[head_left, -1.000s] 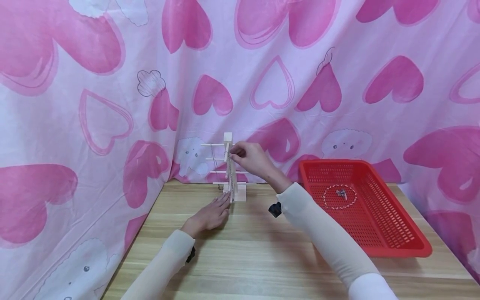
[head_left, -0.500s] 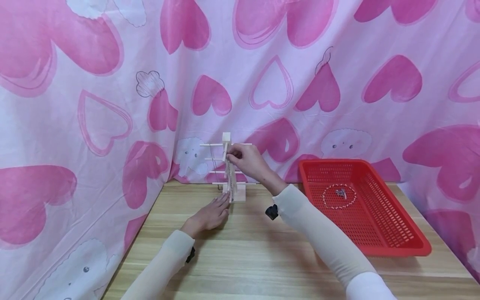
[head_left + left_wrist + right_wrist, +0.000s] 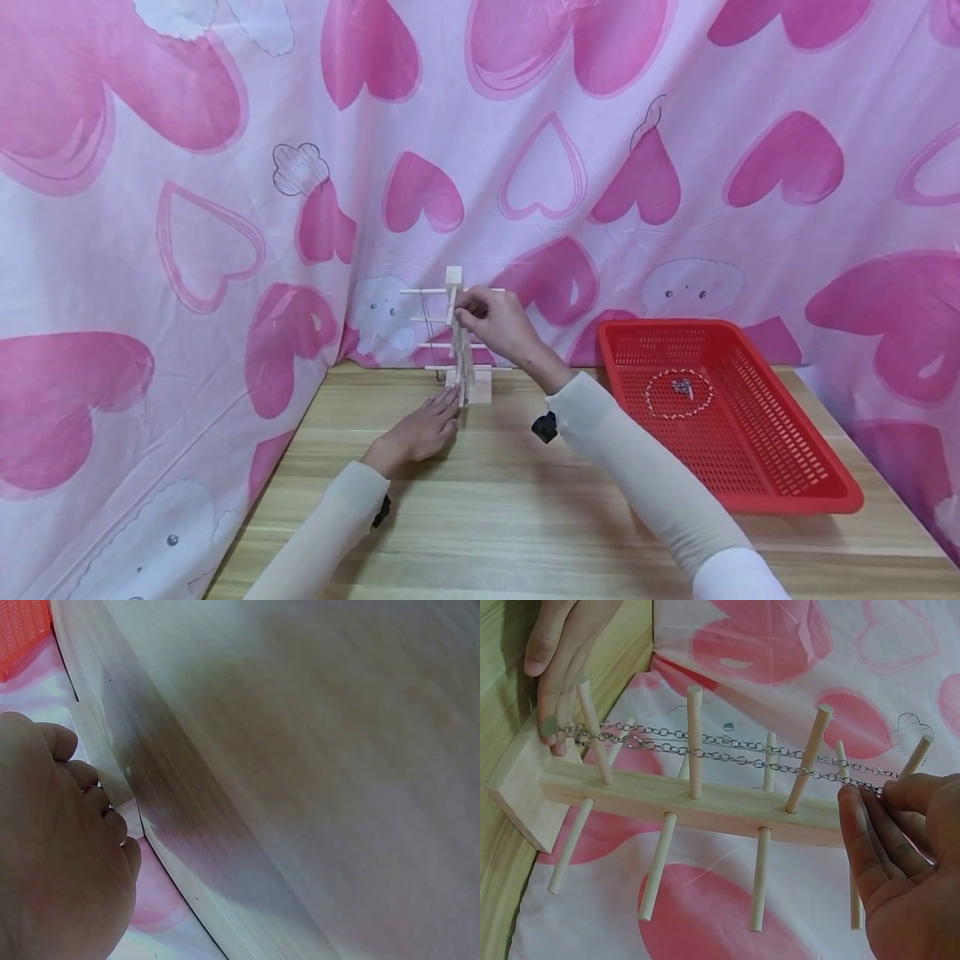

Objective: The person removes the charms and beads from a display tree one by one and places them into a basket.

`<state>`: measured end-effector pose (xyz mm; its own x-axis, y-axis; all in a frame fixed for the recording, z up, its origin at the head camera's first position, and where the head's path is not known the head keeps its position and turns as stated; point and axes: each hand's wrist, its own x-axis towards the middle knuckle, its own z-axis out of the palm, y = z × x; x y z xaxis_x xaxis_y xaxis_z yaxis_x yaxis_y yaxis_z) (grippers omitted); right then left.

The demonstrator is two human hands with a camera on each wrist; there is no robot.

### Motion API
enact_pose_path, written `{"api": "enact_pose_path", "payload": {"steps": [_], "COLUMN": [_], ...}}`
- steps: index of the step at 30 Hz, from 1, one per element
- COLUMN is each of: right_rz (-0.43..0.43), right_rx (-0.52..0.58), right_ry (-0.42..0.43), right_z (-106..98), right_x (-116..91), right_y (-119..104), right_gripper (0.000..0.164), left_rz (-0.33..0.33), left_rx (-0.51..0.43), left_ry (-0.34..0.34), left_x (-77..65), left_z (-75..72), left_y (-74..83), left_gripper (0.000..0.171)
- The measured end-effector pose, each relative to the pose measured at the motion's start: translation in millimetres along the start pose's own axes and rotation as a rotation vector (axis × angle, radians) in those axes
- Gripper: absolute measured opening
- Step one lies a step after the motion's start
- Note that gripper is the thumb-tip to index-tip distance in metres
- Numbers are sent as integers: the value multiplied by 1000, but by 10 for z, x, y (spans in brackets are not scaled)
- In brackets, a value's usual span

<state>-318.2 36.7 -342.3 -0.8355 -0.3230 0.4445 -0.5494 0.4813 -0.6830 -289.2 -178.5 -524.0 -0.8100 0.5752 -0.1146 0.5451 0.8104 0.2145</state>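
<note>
A wooden peg stand [image 3: 727, 814] rises upright at the table's back edge, with thin dowels sticking out on its sides. Along its front runs a silver chain necklace [image 3: 742, 759], hanging from the top peg [image 3: 920, 753]. My right hand [image 3: 498, 321] pinches the chain between thumb and fingers beside that peg. Low down, my left hand [image 3: 423, 427] rests its extended fingers on the stand's square base [image 3: 525, 796], close to the chain's lower end. Another thin chain [image 3: 428, 312] hangs on the stand's left side.
To the right stands a red plastic basket [image 3: 742, 502], holding a beaded loop [image 3: 711, 406] and a small silvery heap [image 3: 682, 387]. A pink heart-patterned curtain [image 3: 517, 167] closes off the back and left of the wooden table [image 3: 510, 508].
My right hand has shifted slightly left toward the top peg, still with the chain in its fingertips. The left hand stays at the base.
</note>
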Motion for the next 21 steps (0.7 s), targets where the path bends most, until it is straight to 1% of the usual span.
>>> {"api": "enact_pose_path", "payload": {"steps": [7, 14, 21], "right_rz": [-23, -29, -33], "right_rx": [7, 26, 34], "right_ry": [26, 49, 59], "right_z": [9, 14, 10], "right_x": [-4, -17, -31], "right_y": [12, 26, 30], "right_gripper": [9, 9, 9], "left_rz": [-4, -12, -11], "left_rx": [-9, 8, 1], "left_ry": [3, -8, 4], "left_x": [11, 20, 14], "left_z": [19, 28, 20], "left_y": [-5, -15, -3], "left_gripper": [59, 60, 60]}}
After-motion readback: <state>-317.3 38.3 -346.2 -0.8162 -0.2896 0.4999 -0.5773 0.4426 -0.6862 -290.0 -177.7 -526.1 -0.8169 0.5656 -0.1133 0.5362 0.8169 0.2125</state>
